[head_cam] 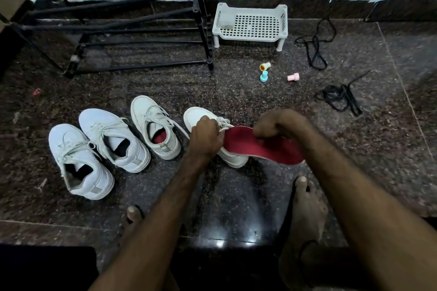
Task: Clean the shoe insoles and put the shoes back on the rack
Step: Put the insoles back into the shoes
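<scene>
Several white sneakers stand in a row on the dark stone floor. On the rightmost shoe (197, 117), my left hand (205, 137) grips the laces and tongue. A red insole (264, 147) bends over that shoe's opening, with my right hand (279, 125) shut on its upper edge. Just to the left, another shoe (155, 127) shows a red insole inside. The two leftmost shoes (80, 160) (113, 139) have dark openings. The black shoe rack (132, 21) stands at the back left with bare shelves.
A white plastic basket stool (251, 23) sits by the wall. Three small bottles lie on the floor: yellow (264, 66), blue (264, 77), pink (293, 77). Black laces (314, 45) (340, 97) lie at right. My bare feet (305, 215) rest near the front.
</scene>
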Demonstrator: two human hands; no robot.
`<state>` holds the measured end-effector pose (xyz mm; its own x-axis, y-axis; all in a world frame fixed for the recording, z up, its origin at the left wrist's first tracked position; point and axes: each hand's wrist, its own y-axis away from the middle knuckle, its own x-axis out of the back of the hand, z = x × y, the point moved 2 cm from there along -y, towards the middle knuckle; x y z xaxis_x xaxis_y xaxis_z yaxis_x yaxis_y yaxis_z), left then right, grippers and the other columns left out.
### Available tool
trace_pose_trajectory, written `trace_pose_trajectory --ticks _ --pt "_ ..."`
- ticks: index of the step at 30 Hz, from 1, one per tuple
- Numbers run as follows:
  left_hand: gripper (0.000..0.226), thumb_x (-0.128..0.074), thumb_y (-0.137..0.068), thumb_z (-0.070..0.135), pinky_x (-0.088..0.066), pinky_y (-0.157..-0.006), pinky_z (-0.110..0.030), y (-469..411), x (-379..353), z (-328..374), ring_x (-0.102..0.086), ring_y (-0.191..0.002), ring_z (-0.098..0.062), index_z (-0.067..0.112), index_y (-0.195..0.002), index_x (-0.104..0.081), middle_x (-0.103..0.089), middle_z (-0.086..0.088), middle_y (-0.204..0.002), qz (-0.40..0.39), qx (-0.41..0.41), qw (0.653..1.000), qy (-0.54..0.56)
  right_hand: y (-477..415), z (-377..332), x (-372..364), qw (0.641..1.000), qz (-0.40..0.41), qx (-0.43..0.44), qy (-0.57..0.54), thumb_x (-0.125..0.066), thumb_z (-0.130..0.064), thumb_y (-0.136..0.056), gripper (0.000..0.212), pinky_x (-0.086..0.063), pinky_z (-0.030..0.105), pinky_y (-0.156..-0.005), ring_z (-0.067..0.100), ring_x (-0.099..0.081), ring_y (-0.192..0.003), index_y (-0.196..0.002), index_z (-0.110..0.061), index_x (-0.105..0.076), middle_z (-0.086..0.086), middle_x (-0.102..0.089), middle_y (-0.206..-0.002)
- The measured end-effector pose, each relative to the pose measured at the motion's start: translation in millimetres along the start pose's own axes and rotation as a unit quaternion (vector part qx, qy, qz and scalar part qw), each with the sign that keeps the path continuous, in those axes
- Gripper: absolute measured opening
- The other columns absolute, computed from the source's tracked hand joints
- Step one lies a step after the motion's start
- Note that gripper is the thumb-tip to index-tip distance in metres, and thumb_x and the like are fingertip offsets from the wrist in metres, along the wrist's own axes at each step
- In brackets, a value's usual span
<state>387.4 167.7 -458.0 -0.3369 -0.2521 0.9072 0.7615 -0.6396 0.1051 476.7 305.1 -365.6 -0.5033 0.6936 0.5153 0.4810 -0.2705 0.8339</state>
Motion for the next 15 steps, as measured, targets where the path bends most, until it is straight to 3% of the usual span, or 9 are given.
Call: trace_pose_trajectory --ticks 2,5,7,10,13,15 --pt "0.028 -0.063 -0.085 0.031 -0.047 -0.078 -0.045 0 1 -1 -0.058 -0.095 -0.033 0.004 -0.094 -0.066 -0.059 -0.015 -0.102 0.003 0.004 1.000 -0.005 -5 -10 -9 1.000 -0.012 0.014 -0.026 -0.048 -0.025 -0.094 0.025 -0.049 0.033 -0.078 0.026 -0.061 -0.085 -0.081 -0.007 -0.059 0.007 -0.064 -0.092" --pt "0.029 -0.065 -0.085 0.033 -0.047 -0.078 -0.044 0 1 -2 -0.059 -0.094 -0.033 0.006 -0.092 -0.068 -0.060 -0.015 -0.101 0.002 0.014 1.000 -0.001 -16 -15 -17 0.991 0.111 0.012 -0.068 -0.056 -0.030 -0.092 0.031 -0.049 0.032 -0.084 0.026 -0.063 -0.101 -0.108 -0.004 -0.064 0.006 -0.065 -0.110" --pt "0.028 -0.067 -0.083 0.034 -0.047 -0.077 -0.042 0 1 -3 -0.059 -0.092 -0.032 0.006 -0.088 -0.069 -0.062 -0.015 -0.097 0.006 0.017 1.000 0.012 -24 -11 -25 0.982 0.151 -0.010 -0.112 -0.055 -0.019 -0.089 0.027 -0.050 0.030 -0.078 0.025 -0.065 -0.099 -0.107 -0.003 -0.065 0.011 -0.067 -0.113" --pt "0.024 -0.069 -0.081 0.033 -0.047 -0.076 -0.040 -1 3 -3 -0.060 -0.090 -0.031 0.008 -0.083 -0.070 -0.064 -0.014 -0.094 0.007 0.020 0.999 0.026 -31 -6 -35 0.973 0.141 -0.045 -0.175 -0.051 -0.013 -0.090 0.026 -0.048 0.028 -0.070 0.025 -0.067 -0.098 -0.106 0.001 -0.066 0.014 -0.068 -0.109" --pt "0.022 -0.069 -0.080 0.032 -0.049 -0.075 -0.040 -1 4 0 -0.062 -0.088 -0.031 0.010 -0.081 -0.071 -0.067 -0.013 -0.091 0.007 0.023 0.999 0.027 -36 -4 -39 0.960 0.126 -0.058 -0.242 -0.052 -0.012 -0.091 0.019 -0.049 0.026 -0.056 0.022 -0.066 -0.070 -0.093 -0.001 -0.067 0.012 -0.069 -0.087" --pt "0.022 -0.069 -0.079 0.033 -0.050 -0.074 -0.040 0 4 0 -0.063 -0.085 -0.031 0.011 -0.079 -0.072 -0.068 -0.012 -0.087 0.008 0.025 0.999 0.022 -40 -2 -45 0.949 0.112 -0.071 -0.285 -0.051 -0.012 -0.092 0.024 -0.037 0.020 -0.039 0.018 -0.051 -0.045 -0.073 -0.003 -0.062 0.009 -0.060 -0.063"
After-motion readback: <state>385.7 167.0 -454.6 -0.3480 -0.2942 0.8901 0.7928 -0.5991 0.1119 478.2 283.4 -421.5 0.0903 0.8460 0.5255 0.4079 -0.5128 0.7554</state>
